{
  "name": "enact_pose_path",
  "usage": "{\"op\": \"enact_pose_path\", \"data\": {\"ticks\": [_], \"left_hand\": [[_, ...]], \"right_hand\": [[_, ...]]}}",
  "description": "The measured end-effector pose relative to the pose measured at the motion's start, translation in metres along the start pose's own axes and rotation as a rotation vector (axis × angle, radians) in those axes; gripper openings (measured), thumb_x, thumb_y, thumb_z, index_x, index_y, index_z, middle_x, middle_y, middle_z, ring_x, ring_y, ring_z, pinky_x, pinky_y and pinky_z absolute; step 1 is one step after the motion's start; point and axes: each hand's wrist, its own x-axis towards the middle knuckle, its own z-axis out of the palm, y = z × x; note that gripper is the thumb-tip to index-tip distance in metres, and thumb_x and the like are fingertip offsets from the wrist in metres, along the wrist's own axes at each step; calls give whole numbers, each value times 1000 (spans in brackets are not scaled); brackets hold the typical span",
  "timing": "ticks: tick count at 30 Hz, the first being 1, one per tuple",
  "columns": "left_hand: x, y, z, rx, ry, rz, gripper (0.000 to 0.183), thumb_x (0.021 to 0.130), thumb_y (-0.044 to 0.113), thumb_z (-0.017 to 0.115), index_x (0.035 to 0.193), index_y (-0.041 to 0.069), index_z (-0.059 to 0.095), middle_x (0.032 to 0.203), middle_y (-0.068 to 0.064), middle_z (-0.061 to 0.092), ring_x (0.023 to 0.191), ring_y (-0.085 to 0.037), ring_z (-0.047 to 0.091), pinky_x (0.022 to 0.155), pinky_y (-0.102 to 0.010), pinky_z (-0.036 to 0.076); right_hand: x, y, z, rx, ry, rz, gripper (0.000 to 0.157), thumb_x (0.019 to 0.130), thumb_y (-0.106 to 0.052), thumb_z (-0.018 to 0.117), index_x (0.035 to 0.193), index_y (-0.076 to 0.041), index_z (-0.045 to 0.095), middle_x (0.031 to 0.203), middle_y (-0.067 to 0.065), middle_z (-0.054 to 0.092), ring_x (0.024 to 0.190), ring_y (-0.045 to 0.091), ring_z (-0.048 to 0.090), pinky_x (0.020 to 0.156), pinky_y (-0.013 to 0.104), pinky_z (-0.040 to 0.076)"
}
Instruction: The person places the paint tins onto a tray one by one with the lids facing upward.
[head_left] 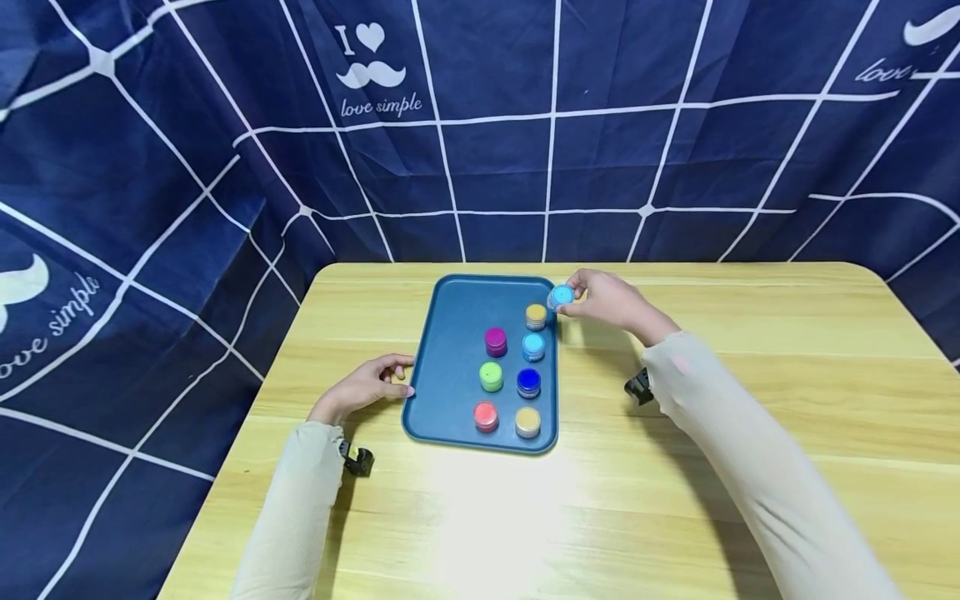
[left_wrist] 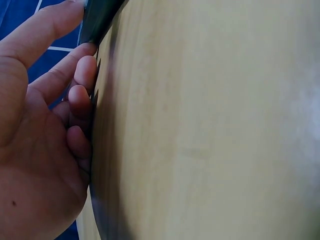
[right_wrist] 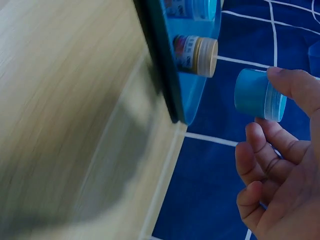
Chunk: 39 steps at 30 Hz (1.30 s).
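Note:
My right hand (head_left: pixel 611 300) pinches a light blue lidded jar (head_left: pixel 561 297) between thumb and fingers, above the far right corner of a blue tray (head_left: pixel 450 333). The right wrist view shows this jar (right_wrist: pixel 255 95) tilted, off the tray. At the tray's left edge, my left hand (head_left: pixel 367 383) touches the rim with spread thumb and index finger; its other fingers are loosely bent. On the tray's right half stand an ochre jar (head_left: pixel 536 316), another light blue jar (head_left: pixel 533 347), purple (head_left: pixel 496 341), lime green (head_left: pixel 491 376), dark blue (head_left: pixel 528 382), coral (head_left: pixel 486 416) and beige (head_left: pixel 527 422) jars.
The tray lies on a light wooden table (head_left: pixel 712 500). A dark blue curtain with white lines (head_left: pixel 487 167) hangs behind the table and along its left side. Black wrist mounts (head_left: pixel 639 387) show beneath both sleeves.

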Motion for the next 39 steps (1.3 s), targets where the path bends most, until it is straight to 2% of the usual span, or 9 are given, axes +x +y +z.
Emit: {"op": "enact_pose_path", "data": {"ticks": [12, 16, 25, 39], "left_hand": [[6, 5, -3, 10, -3, 17, 57, 87, 11, 70, 138, 0, 48, 99, -6, 45, 85, -19, 37, 75, -26, 33], [7, 6, -2, 15, 1, 19, 56, 86, 12, 70, 137, 1, 49, 99, -5, 46, 84, -19, 37, 75, -26, 33], [4, 3, 0, 3, 10, 11, 55, 86, 10, 69, 137, -1, 48, 98, -4, 46, 84, -18, 38, 73, -24, 33], [2, -1, 1, 0, 14, 11, 56, 86, 10, 70, 136, -1, 49, 98, -4, 47, 84, -20, 38, 74, -26, 33]], "right_hand": [[18, -20, 8, 66, -35, -12, 48, 85, -31, 70, 115, 3, 57, 104, 14, 59, 92, 26, 53, 83, 39, 44], [26, -25, 13, 73, -38, -25, 46, 84, -30, 71, 113, 3, 57, 99, 11, 57, 89, 24, 52, 80, 36, 42], [44, -34, 29, 101, -90, 4, 45, 84, -33, 71, 112, -1, 56, 94, 6, 55, 85, 21, 52, 77, 33, 42], [52, -43, 39, 24, -149, 10, 49, 85, -34, 70, 118, 0, 59, 106, 11, 62, 89, 22, 55, 85, 38, 47]]}}
